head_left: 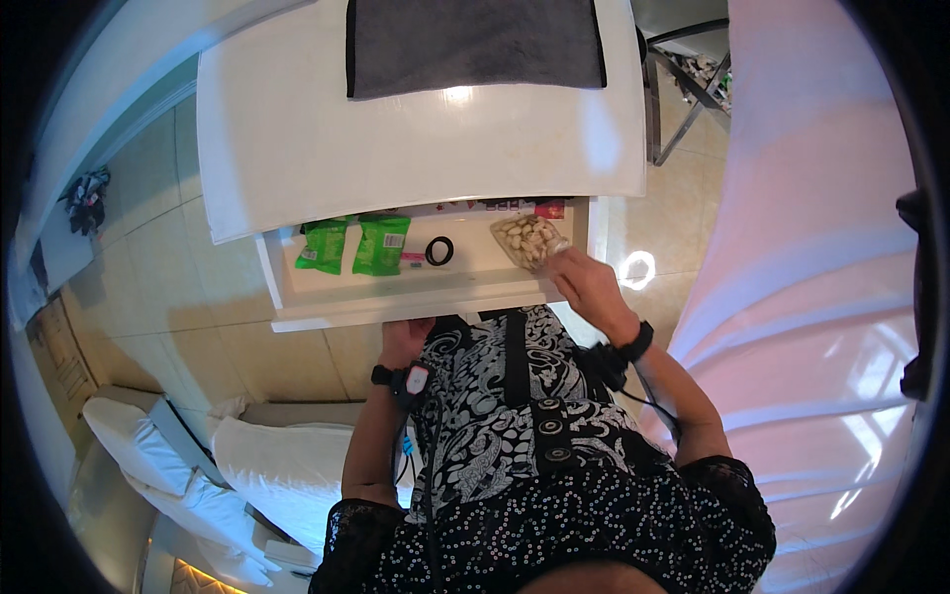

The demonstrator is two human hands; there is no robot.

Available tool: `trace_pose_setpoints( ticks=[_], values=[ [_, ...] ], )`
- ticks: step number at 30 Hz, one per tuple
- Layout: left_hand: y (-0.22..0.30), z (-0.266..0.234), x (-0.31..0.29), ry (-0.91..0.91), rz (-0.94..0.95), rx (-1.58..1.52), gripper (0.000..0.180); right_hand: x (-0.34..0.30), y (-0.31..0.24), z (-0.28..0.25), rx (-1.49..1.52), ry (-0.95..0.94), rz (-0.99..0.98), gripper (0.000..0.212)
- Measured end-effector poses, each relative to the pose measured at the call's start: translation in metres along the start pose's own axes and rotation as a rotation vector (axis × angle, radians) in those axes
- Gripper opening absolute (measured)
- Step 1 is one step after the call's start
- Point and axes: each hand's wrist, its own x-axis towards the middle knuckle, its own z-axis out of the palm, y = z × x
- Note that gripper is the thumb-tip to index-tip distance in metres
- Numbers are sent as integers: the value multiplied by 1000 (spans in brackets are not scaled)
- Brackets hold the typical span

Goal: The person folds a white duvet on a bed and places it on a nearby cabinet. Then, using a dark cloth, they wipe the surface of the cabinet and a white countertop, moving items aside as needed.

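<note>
A white drawer [346,315] stands pulled out from under a white table. At its right end lies a clear plastic bag of pale nuts [527,241], perhaps pistachios or peanuts. My right hand [586,282] reaches over the drawer's front corner, fingers closed on the gathered end of that bag. Against the outside of the drawer front is my left hand [404,342], its fingers hidden below the edge. Two green packets [380,246] lie side by side at the drawer's left, with a black ring [439,250] and a small pink item [413,258] beside them.
A grey towel [475,45] covers the far part of the white tabletop [416,148]. To the right hangs a pale pink curtain [792,247], with a dark metal stand [683,89] behind the table's corner. White-covered furniture [287,455] is at the lower left.
</note>
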Motion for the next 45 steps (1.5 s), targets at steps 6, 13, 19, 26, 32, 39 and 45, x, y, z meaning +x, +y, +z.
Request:
trace_pose_setpoints(
  ticks=[6, 13, 19, 26, 32, 39, 45],
  values=[
    [2, 38, -10, 164, 18, -120, 23, -59, -1, 24, 260, -359, 33, 17],
    [35, 81, 26, 171, 77, -111, 24, -48, 13, 32, 418, -234, 316, 29],
    [68, 108, 56, -11, 155, 0, 23, -53, 19, 34, 449, -251, 391, 27],
    [60, 145, 0, -148, 22, 372, 27, -55, 32, 26, 577, -159, 427, 26],
    [114, 242, -47, -188, 535, 814, 25, 15, 28, -36, 447, 324, 188, 12],
    [208, 333, 34, -92, 1351, 1483, 32, 167, 12, -77, 230, 798, -56, 22],
    [201, 334, 79, 71, 1588, 2201, 56, 248, 30, -53, -199, 710, 138, 58]
  ],
)
